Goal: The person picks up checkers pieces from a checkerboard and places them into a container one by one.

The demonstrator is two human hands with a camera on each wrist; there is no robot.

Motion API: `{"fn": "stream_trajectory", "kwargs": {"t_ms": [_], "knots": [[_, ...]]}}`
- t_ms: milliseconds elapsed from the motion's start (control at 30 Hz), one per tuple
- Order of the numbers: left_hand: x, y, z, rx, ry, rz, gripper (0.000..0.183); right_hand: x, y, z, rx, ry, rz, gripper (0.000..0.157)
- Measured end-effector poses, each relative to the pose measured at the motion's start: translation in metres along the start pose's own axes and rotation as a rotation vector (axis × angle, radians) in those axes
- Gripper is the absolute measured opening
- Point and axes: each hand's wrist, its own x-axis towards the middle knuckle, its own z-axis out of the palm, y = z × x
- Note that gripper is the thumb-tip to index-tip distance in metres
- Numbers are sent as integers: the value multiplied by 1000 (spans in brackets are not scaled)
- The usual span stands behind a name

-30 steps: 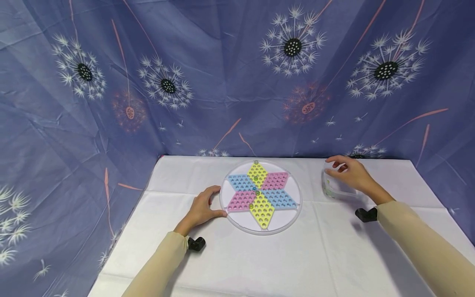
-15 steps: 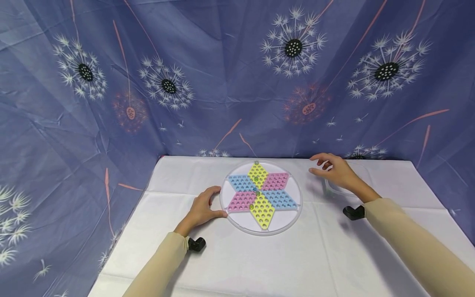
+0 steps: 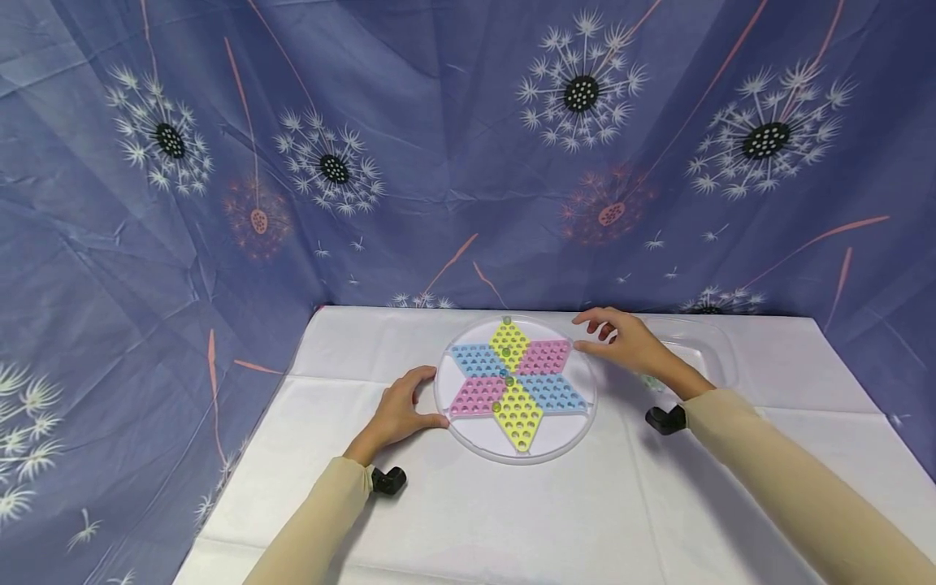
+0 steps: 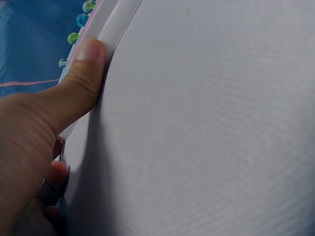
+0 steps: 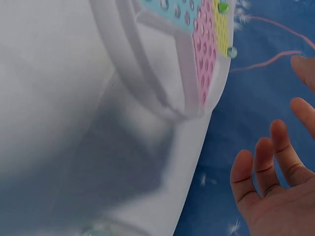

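Observation:
A round white Chinese checkers board point(image 3: 563, 435) with a yellow, pink and blue star lies on the table. Several glass marbles sit on it, among them a green marble point(image 3: 496, 407) and a blue marble point(image 3: 503, 374). My left hand point(image 3: 397, 410) holds the board's left edge; the left wrist view shows the thumb point(image 4: 83, 73) against the rim. Beyond the board's right edge hovers my right hand point(image 3: 621, 341), thumb and index finger apart. In the right wrist view its fingers point(image 5: 266, 157) are spread, and no marble shows between them.
Right of the board stands a clear plastic box point(image 3: 731, 361), partly hidden behind my right hand, with greenish marbles point(image 3: 653, 382) at its near left. A white cloth point(image 3: 556, 520) covers the table. A blue dandelion-print curtain point(image 3: 453, 162) hangs along the back.
My right hand has moved left from above the clear box to the board's right edge, uncovering more of the box. My left hand and the marbles on the board have stayed put.

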Motion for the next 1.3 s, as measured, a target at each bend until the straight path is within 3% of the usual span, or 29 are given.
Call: {"fn": "stream_trajectory", "kwargs": {"t_ms": [533, 800, 1100, 1300], "knots": [[-1, 0, 0, -7, 1, 1, 96, 19, -39, 40, 96, -78, -121, 43], [0, 0, 1, 1, 0, 5, 96, 24, -48, 58, 132, -110, -175, 41], [1, -2, 2, 6, 8, 19, 95, 25, -52, 74, 127, -153, -181, 42], [0, -2, 1, 6, 12, 22, 95, 24, -50, 89, 125, -225, -185, 42]]}}
